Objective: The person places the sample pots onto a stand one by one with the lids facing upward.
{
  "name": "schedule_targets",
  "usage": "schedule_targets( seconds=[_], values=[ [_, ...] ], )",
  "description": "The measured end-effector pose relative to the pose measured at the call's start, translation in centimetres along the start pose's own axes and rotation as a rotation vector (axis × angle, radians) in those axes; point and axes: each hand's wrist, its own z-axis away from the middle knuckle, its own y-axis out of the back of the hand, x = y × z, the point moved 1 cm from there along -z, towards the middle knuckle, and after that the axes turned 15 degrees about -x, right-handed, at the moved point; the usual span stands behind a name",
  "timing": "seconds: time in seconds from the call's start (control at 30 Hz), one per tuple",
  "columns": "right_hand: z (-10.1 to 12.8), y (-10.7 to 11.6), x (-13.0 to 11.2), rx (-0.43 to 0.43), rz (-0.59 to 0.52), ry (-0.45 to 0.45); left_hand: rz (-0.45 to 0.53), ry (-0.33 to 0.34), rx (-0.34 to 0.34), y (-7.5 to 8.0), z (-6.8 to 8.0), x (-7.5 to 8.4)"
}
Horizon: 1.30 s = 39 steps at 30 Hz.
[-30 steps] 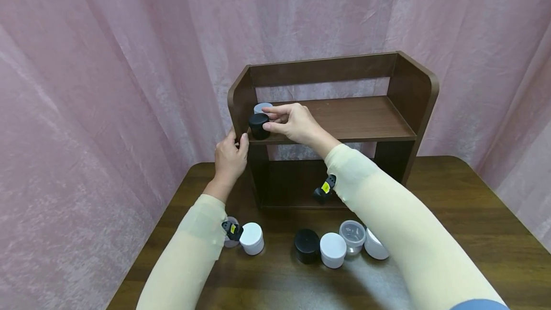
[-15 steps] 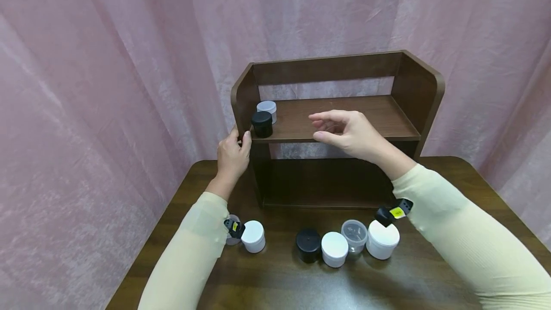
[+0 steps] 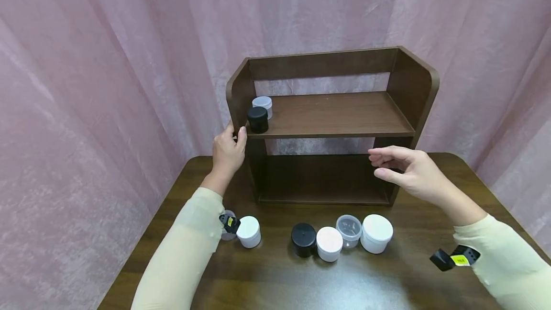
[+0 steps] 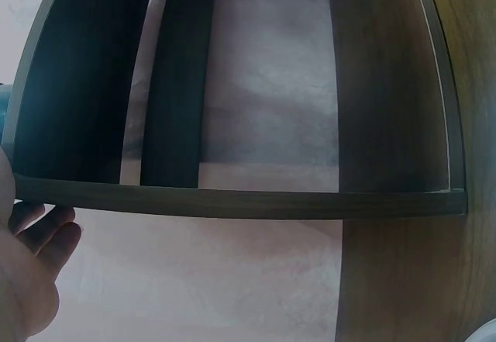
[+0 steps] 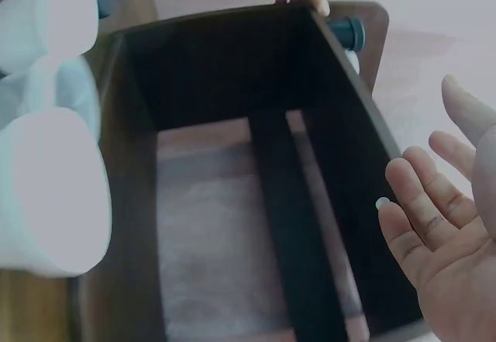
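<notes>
My left hand (image 3: 228, 152) grips the left side panel of a brown wooden shelf (image 3: 336, 130), thumb at the front edge and fingers on the outer side. A black-lidded jar (image 3: 258, 121) stands at the left front of the upper board, just ahead of a pale-lidded jar (image 3: 264, 104). Off to the right, my right hand (image 3: 406, 169) hangs in the air before the shelf's lower right corner, fingers loosely bent and holding nothing. In the right wrist view its palm and fingers (image 5: 422, 202) show beside the shelf, and the black jar (image 5: 347, 34) appears beyond.
On the table before the shelf stand a black jar (image 3: 303, 239), a white jar (image 3: 329, 244), a clear jar (image 3: 349, 230) and a larger white jar (image 3: 376, 233). Further left is another white jar (image 3: 248, 232); my left wrist partly hides a clear jar (image 3: 229, 236). Pink curtain (image 3: 318, 8) hangs behind.
My right hand has let go of the black jar on the upper board and moved right and down, away from it. The left hand keeps its place on the side panel.
</notes>
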Motion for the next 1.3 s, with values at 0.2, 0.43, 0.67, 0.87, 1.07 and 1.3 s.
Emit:
schedule_targets(
  seconds=[0.2,0.43,0.67,0.87,1.07,1.3],
  values=[
    [3.8,-0.2,1.2,0.045,0.01,-0.099,-0.005,0.008,0.008,-0.1,0.1,-0.1],
    [6.7,-0.6,2.0,0.083,0.054,-0.172,-0.001,0.011,0.007,0.1,0.1,0.0],
    [8.6,-0.8,1.4,0.078,0.062,-0.18,0.001,0.024,0.003,0.1,0.1,0.0],
    [9.9,-1.2,1.5,0.079,0.075,-0.196,0.013,0.026,-0.013,-0.1,0.0,0.0],
    [10.3,-1.8,1.9,0.065,0.063,-0.185,0.016,0.022,-0.013,-0.2,-0.1,-0.2],
    [10.1,-3.0,2.4,0.04,0.075,-0.168,0.011,0.011,-0.015,0.0,0.1,-0.4]
  ],
)
